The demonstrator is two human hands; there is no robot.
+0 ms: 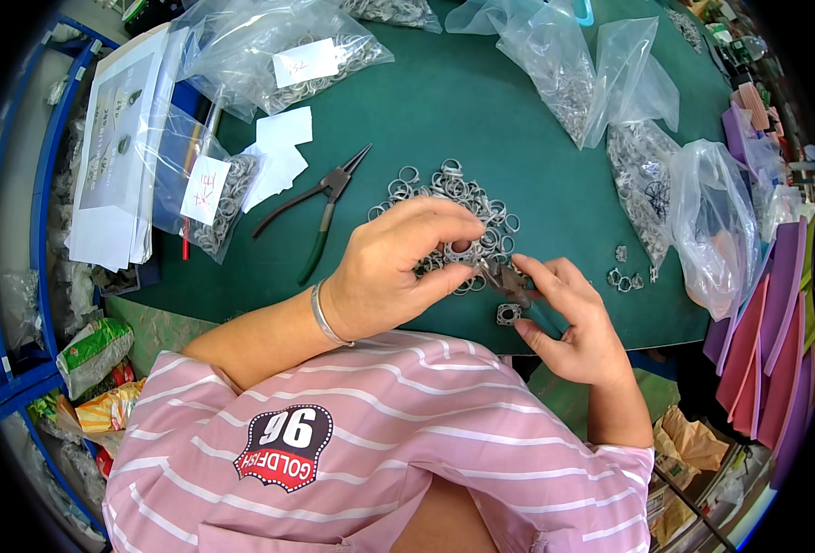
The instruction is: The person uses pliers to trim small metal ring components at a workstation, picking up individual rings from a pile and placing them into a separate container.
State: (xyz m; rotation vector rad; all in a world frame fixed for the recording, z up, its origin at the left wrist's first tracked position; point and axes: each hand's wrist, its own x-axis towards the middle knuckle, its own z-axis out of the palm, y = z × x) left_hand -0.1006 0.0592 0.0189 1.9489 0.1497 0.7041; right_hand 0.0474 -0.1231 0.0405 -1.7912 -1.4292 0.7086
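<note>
Between the thumb and fingers of my left hand (394,263) is a small grey metal ring (461,251), held above a heap of similar rings (454,189) on the green table. My right hand (569,318) is closed around a pair of pliers (507,282). Their dark jaws point left and meet the ring's edge, though the exact contact is too small to see. By my right thumb tip is a small square metal piece (509,314); whether the thumb touches it, I cannot tell.
Long-nose pliers (329,189) lie left of the heap. Clear bags of metal parts (311,60) stand at the back left, more bags (643,170) at the right. A few loose pieces (624,279) lie right of my hand. Purple and red bins (772,323) line the right edge.
</note>
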